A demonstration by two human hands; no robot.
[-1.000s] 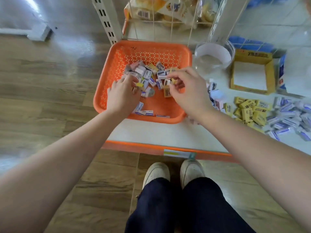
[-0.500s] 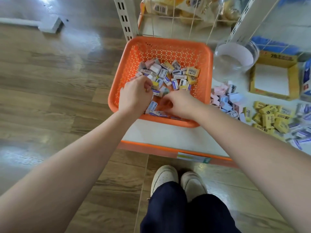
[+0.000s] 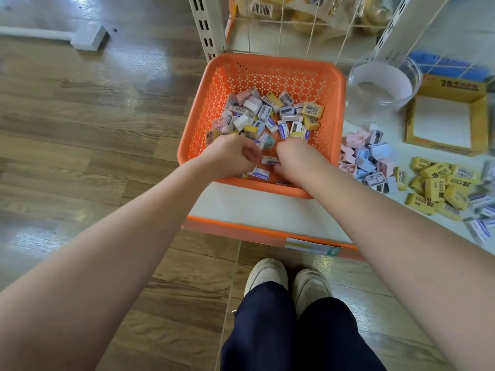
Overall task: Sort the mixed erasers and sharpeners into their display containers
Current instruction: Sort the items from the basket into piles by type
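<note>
An orange perforated basket (image 3: 270,68) on a low white shelf holds a mixed heap of erasers and sharpeners (image 3: 267,113). Both my hands are down in the basket's near end. My left hand (image 3: 231,156) is curled with fingers closed over small pieces; what it holds is hidden. My right hand (image 3: 297,156) is also curled, knuckles up, its fingertips hidden among white-and-blue erasers (image 3: 261,174). To the right of the basket lie a pile of pink and blue sharpeners (image 3: 367,156), a pile of yellow erasers (image 3: 436,186) and white-and-blue erasers (image 3: 482,210).
A clear round tub (image 3: 380,87) and an open yellow cardboard box (image 3: 444,116) stand behind the sorted piles. White shelf uprights (image 3: 207,25) and a wire rack with packaged goods rise behind the basket. The shelf's orange front edge (image 3: 241,231) is above my shoes on the wooden floor.
My right hand dropped from the middle of the heap to the basket's near edge, and my left hand came down beside it. The camera view shifted, moving the basket rightward in frame.
</note>
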